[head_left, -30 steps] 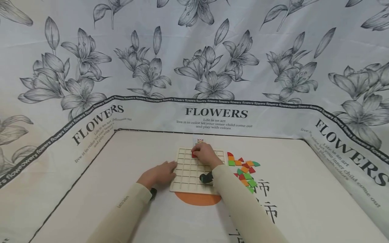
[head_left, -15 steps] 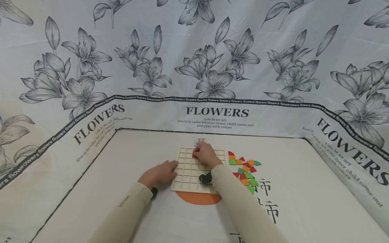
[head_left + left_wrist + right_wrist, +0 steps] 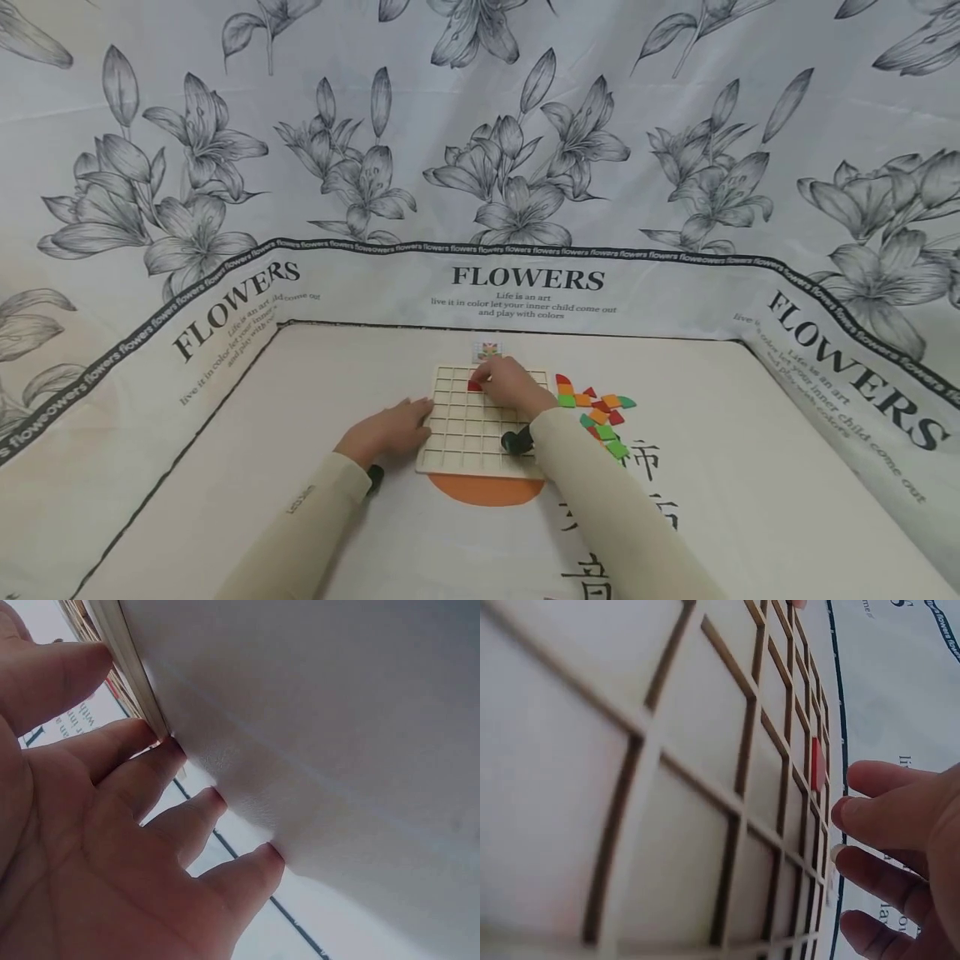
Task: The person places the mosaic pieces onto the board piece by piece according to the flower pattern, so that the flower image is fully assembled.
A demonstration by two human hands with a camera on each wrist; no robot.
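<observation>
I think I am putting the red piece (image 3: 819,766) in a far square of the wooden grid board (image 3: 436,460). My right hand (image 3: 506,385) is just beside it, fingers loosely bent, holding nothing. My left hand (image 3: 390,429), fingers almost straight, touches the board's left side. Next calls for checking it sits flat, I guess.

Grid board (image 3: 457,427): wood, matt, smooth cell floors. Red tile (image 3: 474,387), loose coloured tiles (image 3: 597,417): smooth; wood or plastic, cannot tell. Floral drape (image 3: 360,283): cloth, faint sheen, lightly creased. Bench cover (image 3: 337,371): matt, faintly creased. Sleeves (image 3: 300,525): matt cloth.
</observation>
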